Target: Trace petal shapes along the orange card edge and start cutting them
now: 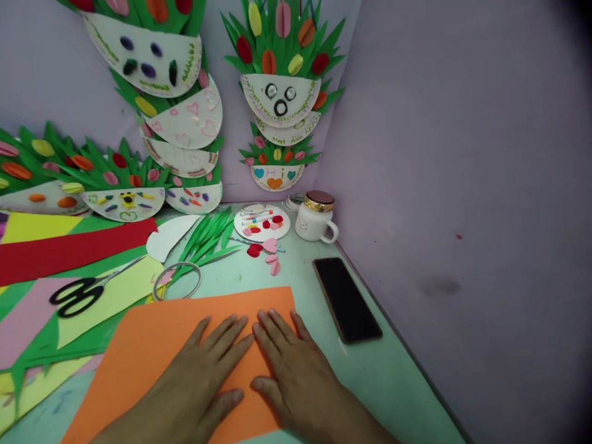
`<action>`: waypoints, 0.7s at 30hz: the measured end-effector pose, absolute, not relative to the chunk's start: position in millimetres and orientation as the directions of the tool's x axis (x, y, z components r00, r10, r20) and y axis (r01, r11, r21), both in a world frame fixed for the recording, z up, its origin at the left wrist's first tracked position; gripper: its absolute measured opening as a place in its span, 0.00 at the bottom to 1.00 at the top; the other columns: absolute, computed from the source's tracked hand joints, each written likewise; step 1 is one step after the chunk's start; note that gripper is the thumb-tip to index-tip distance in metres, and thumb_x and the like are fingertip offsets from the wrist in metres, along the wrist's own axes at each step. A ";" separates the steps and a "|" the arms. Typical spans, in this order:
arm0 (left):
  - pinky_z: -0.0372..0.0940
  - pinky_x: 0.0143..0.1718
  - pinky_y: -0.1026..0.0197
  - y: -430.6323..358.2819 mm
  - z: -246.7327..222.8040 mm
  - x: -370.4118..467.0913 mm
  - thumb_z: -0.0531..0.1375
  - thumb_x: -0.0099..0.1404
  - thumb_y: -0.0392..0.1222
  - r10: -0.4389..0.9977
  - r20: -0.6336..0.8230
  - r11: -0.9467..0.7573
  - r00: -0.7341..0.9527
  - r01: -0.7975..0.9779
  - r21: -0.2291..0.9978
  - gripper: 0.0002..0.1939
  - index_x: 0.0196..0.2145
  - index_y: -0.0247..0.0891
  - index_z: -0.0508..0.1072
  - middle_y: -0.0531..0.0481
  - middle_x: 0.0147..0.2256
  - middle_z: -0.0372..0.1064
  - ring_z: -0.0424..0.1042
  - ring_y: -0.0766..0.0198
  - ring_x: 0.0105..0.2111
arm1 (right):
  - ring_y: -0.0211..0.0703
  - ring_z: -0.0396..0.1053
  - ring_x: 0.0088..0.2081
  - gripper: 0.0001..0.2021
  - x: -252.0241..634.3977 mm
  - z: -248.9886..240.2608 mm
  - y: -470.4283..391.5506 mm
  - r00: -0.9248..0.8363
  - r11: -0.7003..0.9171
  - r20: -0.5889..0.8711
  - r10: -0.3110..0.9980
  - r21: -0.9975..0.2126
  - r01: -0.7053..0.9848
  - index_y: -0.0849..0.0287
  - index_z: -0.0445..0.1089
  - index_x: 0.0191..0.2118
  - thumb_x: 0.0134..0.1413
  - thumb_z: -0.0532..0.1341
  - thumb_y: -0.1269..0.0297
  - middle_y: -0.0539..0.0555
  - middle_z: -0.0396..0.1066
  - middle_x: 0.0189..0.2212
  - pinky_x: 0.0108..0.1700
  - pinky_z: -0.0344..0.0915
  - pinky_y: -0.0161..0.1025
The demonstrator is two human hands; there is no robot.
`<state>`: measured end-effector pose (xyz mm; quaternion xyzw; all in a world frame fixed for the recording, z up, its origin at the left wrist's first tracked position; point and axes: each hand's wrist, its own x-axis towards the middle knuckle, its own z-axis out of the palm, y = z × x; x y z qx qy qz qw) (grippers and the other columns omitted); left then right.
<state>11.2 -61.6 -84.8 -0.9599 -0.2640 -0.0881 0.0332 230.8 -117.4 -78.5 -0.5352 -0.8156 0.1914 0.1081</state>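
Left hand (206,364), right hand (296,373) flat on orange sheet (155,333), fingers apart, nothing clamped. Sheet apparently not yet cut. Green strips (206,235), far, already cut. Scissors (83,296), left, unheld.

Orange paper sheet (150,342) — plain, matte, far-left corner looking rounded — lies on pale green tabletop (393,388).

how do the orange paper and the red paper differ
The orange paper is a broad sheet; the red paper is a narrow strip. The left hand and right hand rest on the orange paper; neither touches the red paper. Both are plain, single-coloured paper.
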 end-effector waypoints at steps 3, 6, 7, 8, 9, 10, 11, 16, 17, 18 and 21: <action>0.59 0.57 0.45 -65.2 -90.8 31.0 0.48 0.70 0.45 0.574 0.301 -0.804 0.762 0.594 0.029 0.31 0.67 0.40 0.45 0.43 0.62 0.57 0.61 0.49 0.59 | 0.48 0.36 0.69 0.31 231.0 -77.1 -117.0 -0.392 0.331 -0.036 0.919 -0.468 0.820 0.62 0.44 0.68 0.66 0.46 0.50 0.57 0.39 0.68 0.67 0.34 0.58; 0.57 0.57 0.45 -64.7 -106.9 46.8 0.46 0.70 0.42 0.607 0.404 -0.762 0.684 0.646 0.051 0.31 0.68 0.38 0.41 0.40 0.62 0.56 0.61 0.48 0.59 | 0.46 0.36 0.69 0.31 231.7 -78.3 -115.8 -0.387 0.324 -0.020 0.922 -0.510 0.797 0.62 0.44 0.68 0.66 0.45 0.50 0.56 0.41 0.68 0.67 0.33 0.56; 0.56 0.58 0.45 -63.8 -112.2 49.1 0.46 0.70 0.41 0.605 0.416 -0.759 0.679 0.649 0.044 0.31 0.68 0.39 0.41 0.40 0.61 0.57 0.62 0.48 0.58 | 0.45 0.36 0.69 0.31 232.1 -79.1 -115.3 -0.387 0.323 -0.014 0.922 -0.520 0.790 0.62 0.44 0.68 0.66 0.45 0.50 0.56 0.41 0.68 0.68 0.32 0.55; 0.56 0.58 0.44 -62.8 -116.3 49.8 0.46 0.69 0.41 0.601 0.407 -0.763 0.688 0.645 0.036 0.32 0.68 0.40 0.41 0.41 0.61 0.57 0.62 0.48 0.58 | 0.45 0.36 0.69 0.30 232.5 -79.9 -114.9 -0.386 0.323 -0.010 0.922 -0.528 0.785 0.62 0.45 0.68 0.66 0.45 0.50 0.56 0.42 0.68 0.68 0.32 0.55; 0.55 0.58 0.45 -61.8 -118.8 49.4 0.46 0.69 0.41 0.591 0.394 -0.773 0.704 0.634 0.027 0.32 0.68 0.41 0.41 0.41 0.61 0.57 0.63 0.48 0.58 | 0.45 0.36 0.69 0.30 233.0 -80.6 -114.5 -0.385 0.322 -0.008 0.923 -0.534 0.782 0.62 0.46 0.68 0.66 0.45 0.50 0.56 0.42 0.68 0.68 0.31 0.55; 0.55 0.58 0.46 -60.9 -119.5 48.2 0.47 0.68 0.41 0.577 0.392 -0.784 0.717 0.621 0.017 0.33 0.68 0.41 0.41 0.41 0.61 0.57 0.63 0.49 0.58 | 0.45 0.35 0.69 0.30 233.5 -81.2 -114.4 -0.381 0.318 -0.007 0.924 -0.539 0.780 0.63 0.46 0.68 0.66 0.45 0.50 0.55 0.42 0.68 0.68 0.31 0.55; 0.55 0.58 0.46 -60.3 -118.8 46.7 0.48 0.68 0.41 0.563 0.388 -0.794 0.730 0.608 0.008 0.33 0.68 0.41 0.42 0.41 0.61 0.57 0.63 0.49 0.58 | 0.45 0.34 0.69 0.31 234.0 -81.7 -114.3 -0.381 0.315 -0.008 0.925 -0.545 0.777 0.63 0.46 0.68 0.66 0.45 0.51 0.55 0.41 0.68 0.67 0.31 0.55; 0.56 0.58 0.48 -61.6 -111.7 43.0 0.50 0.67 0.42 0.559 0.388 -0.793 0.733 0.609 -0.008 0.35 0.68 0.42 0.40 0.41 0.61 0.58 0.64 0.49 0.57 | 0.46 0.35 0.69 0.30 235.8 -84.0 -114.5 -0.394 0.319 -0.006 0.919 -0.575 0.753 0.63 0.47 0.67 0.66 0.46 0.52 0.55 0.40 0.68 0.67 0.32 0.56; 0.56 0.58 0.49 -62.5 -112.7 42.8 0.49 0.67 0.42 0.572 0.384 -0.785 0.725 0.620 -0.003 0.35 0.68 0.43 0.40 0.42 0.62 0.57 0.64 0.50 0.57 | 0.47 0.36 0.69 0.30 235.9 -85.0 -114.3 -0.398 0.326 -0.001 0.917 -0.573 0.752 0.63 0.47 0.67 0.66 0.46 0.52 0.55 0.40 0.68 0.67 0.34 0.57; 0.56 0.58 0.49 -63.4 -114.8 42.5 0.49 0.68 0.43 0.584 0.379 -0.775 0.717 0.632 0.000 0.34 0.68 0.43 0.40 0.43 0.62 0.56 0.64 0.50 0.57 | 0.48 0.37 0.69 0.30 235.8 -86.4 -113.9 -0.399 0.332 0.005 0.917 -0.565 0.755 0.62 0.47 0.67 0.65 0.47 0.52 0.55 0.40 0.68 0.67 0.35 0.57; 0.53 0.60 0.51 -65.5 -122.1 42.6 0.50 0.68 0.42 0.590 0.392 -0.757 0.706 0.653 -0.036 0.31 0.66 0.40 0.48 0.43 0.62 0.56 0.62 0.52 0.58 | 0.51 0.42 0.68 0.30 235.1 -93.5 -111.2 -0.406 0.362 0.032 0.913 -0.519 0.774 0.61 0.49 0.67 0.64 0.50 0.53 0.54 0.42 0.67 0.66 0.41 0.59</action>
